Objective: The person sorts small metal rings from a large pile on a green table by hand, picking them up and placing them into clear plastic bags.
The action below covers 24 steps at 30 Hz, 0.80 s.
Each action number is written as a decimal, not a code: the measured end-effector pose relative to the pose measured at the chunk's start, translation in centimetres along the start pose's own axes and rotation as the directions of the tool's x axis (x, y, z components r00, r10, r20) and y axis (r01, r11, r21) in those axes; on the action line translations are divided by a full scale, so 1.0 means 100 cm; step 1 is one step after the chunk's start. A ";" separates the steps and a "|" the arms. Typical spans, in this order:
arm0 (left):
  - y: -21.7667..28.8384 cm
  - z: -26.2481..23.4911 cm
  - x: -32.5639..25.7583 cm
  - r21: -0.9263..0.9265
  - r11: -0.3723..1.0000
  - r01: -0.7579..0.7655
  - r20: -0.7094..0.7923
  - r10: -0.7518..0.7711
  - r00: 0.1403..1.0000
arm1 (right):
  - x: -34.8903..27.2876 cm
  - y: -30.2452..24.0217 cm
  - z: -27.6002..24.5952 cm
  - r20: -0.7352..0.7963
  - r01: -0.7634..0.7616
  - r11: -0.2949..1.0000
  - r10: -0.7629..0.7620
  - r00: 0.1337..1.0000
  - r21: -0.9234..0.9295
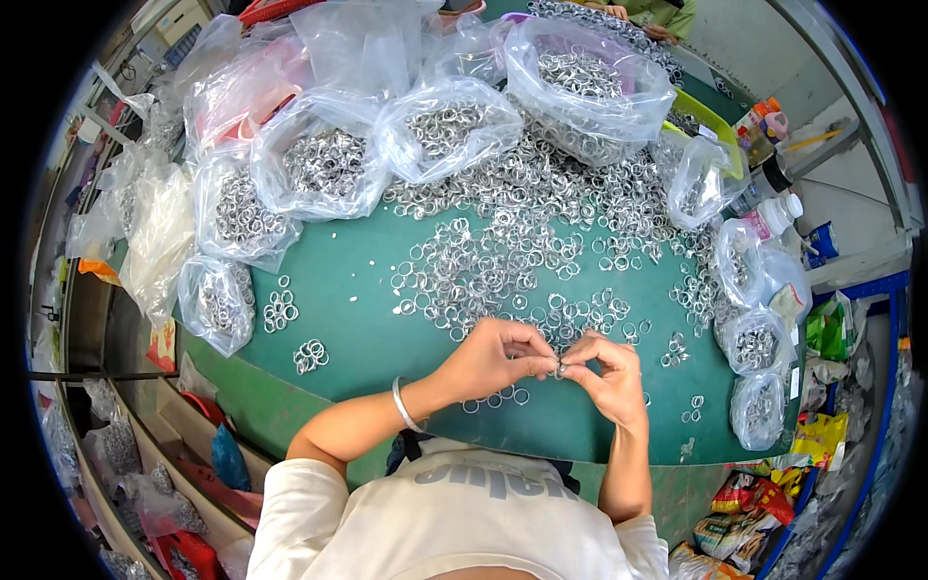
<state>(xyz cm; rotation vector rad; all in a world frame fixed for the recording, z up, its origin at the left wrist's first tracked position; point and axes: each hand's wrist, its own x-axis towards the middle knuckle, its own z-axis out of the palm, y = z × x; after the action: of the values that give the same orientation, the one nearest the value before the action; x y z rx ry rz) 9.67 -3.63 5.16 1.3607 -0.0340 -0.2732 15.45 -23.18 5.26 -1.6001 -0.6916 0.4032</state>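
Lower centre of frame: left hand point(493, 356) and right hand point(607, 372) met fingertip to fingertip, fingers pinched nearly closed on one small metal ring point(560, 368) held between them, just above the green table point(358, 333). Judged early-to-middle: large loose ring pile point(522, 232) mid-frame unsorted; filled clear bags point(324, 169) upper left; two small ring clusters point(295, 333) set aside at left.

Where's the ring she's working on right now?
The small metal ring is pinched between both hands' fingertips, low centre of the head view, above the green table's near edge.
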 end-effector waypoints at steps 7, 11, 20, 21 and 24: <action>-0.010 -0.014 0.007 -0.260 0.944 0.203 0.143 -0.170 0.975 | -0.001 -0.007 0.002 0.024 0.005 0.999 -0.004 1.000 -0.037; -0.015 -0.018 0.008 -0.307 0.908 0.285 0.183 -0.237 0.954 | 0.001 -0.009 0.003 0.039 0.031 0.995 -0.028 0.999 -0.092; -0.039 -0.025 0.012 -0.460 0.770 0.443 0.355 -0.298 0.886 | 0.002 -0.012 0.005 0.087 0.011 0.999 -0.008 0.996 -0.031; -0.040 -0.025 0.013 -0.469 0.756 0.456 0.375 -0.297 0.878 | 0.002 -0.013 0.005 0.084 -0.014 0.999 0.018 0.996 -0.050; -0.041 -0.025 0.013 -0.493 0.732 0.470 0.366 -0.316 0.875 | 0.001 -0.017 0.006 0.066 -0.042 0.994 0.049 0.997 -0.106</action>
<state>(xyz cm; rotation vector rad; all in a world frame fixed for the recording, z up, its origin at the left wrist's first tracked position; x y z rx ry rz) 10.67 -2.21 0.45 0.7047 0.1195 -0.7665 14.87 -22.58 6.81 -1.7097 -0.7390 0.4636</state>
